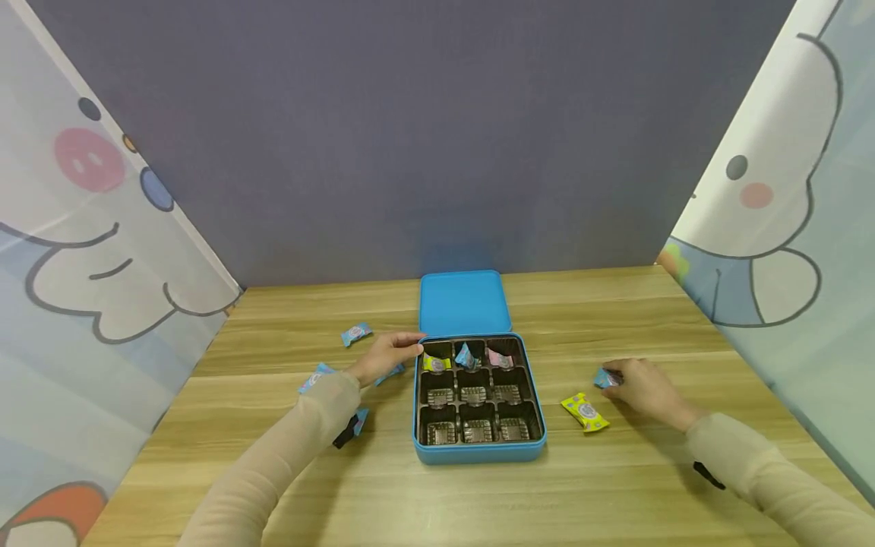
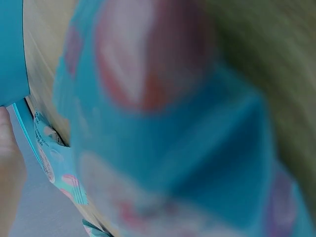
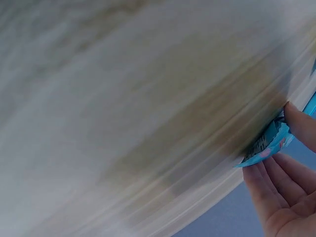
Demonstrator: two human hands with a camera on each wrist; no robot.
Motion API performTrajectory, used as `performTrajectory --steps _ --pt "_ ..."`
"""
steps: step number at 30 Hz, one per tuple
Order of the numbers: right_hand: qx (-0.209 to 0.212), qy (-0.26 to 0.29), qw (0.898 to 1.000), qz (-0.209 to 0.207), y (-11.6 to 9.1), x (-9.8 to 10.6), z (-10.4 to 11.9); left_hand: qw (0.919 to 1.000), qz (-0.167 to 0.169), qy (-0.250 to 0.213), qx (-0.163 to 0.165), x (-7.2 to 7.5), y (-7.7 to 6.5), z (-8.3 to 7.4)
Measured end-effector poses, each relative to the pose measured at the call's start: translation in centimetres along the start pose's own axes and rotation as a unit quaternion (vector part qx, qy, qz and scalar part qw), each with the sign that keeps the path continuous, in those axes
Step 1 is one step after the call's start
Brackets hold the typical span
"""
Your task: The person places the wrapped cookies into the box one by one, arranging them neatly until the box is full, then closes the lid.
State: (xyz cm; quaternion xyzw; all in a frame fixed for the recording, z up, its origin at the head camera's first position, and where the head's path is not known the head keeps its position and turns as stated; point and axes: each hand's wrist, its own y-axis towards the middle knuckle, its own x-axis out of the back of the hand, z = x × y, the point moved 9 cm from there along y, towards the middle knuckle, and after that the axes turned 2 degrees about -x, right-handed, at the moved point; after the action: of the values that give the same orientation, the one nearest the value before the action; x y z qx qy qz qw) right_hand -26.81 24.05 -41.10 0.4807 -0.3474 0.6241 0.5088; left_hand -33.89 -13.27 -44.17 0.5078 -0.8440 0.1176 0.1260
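A blue box [image 1: 478,454] stands on the table with a dark tray of several compartments inside. Its far row holds a yellow wrapped candy [image 1: 436,364], a blue wrapped candy [image 1: 467,357] and a pink wrapped candy [image 1: 500,359]. At the box's far left corner, my left hand [image 1: 386,357] touches the rim with fairly straight fingers. Over to the right, my right hand [image 1: 645,391] pinches another blue candy packet [image 1: 604,378] between thumb and fingers, low over the tabletop. The right wrist view shows this packet [image 3: 266,143] between the fingertips.
The box's blue lid [image 1: 465,300] lies behind it. Between box and right hand is a yellow candy packet [image 1: 585,412]. Several blue packets, one of them a blue candy packet [image 1: 356,333], lie around the left hand and forearm. A grey panel [image 1: 437,152] stands behind the table.
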Motion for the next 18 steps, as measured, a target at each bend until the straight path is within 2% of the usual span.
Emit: performTrajectory --steps 5,11,18 --pt "0.001 0.002 1.000 -0.005 -0.06 0.17 0.05 0.9998 0.010 -0.001 -0.018 -0.21 0.15 -0.23" --pt "0.005 0.035 0.999 -0.010 0.11 0.38 -0.02 0.9999 0.009 0.002 -0.010 -0.10 0.20 -0.09" --pt "-0.007 0.079 0.997 0.021 0.49 0.28 -0.36 0.9999 0.007 -0.005 -0.006 0.00 0.06 -0.16"
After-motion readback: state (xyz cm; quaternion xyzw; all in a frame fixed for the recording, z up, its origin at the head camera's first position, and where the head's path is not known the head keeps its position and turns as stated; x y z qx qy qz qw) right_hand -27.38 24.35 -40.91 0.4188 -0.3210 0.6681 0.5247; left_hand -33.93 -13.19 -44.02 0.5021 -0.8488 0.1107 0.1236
